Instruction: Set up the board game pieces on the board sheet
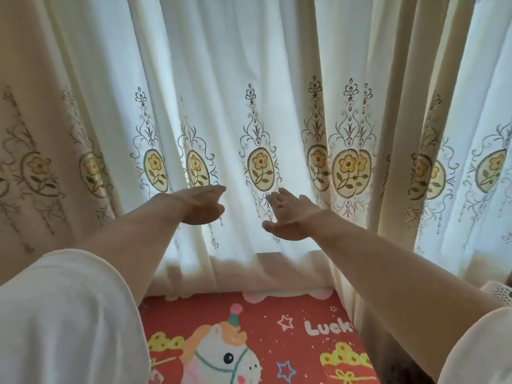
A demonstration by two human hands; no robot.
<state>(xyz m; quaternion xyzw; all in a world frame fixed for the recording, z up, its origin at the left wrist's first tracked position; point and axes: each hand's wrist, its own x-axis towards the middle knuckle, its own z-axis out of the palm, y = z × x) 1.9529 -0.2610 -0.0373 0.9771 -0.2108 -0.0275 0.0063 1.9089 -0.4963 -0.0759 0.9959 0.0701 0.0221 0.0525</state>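
Both arms reach forward from the lower corners of the frame toward the middle, bare below short white sleeves: the left sleeve (61, 314) at lower left, the right sleeve (482, 350) at lower right. The left hand (201, 205) sits just left of centre with its fingers straight and held together, pointing to the right, thumb tucked below; its grip is wide and holds nothing. The right hand (288, 217) sits just right of centre, near the left hand but apart from it, with its fingers stretched out and slightly spread and the thumb out toward the left; its grip too is wide and holds nothing. Behind both hands a cream curtain (249, 79) fills the upper two thirds of the frame, hanging in folds with a row of embroidered flower medallions (260, 169) across the middle. Whether the fingertips touch the cloth cannot be told. At the bottom centre lies a red mat (277, 309) printed with a cartoon pony, stars and the letters "Luck". Where the board sheet and the pieces lie cannot be told from this view
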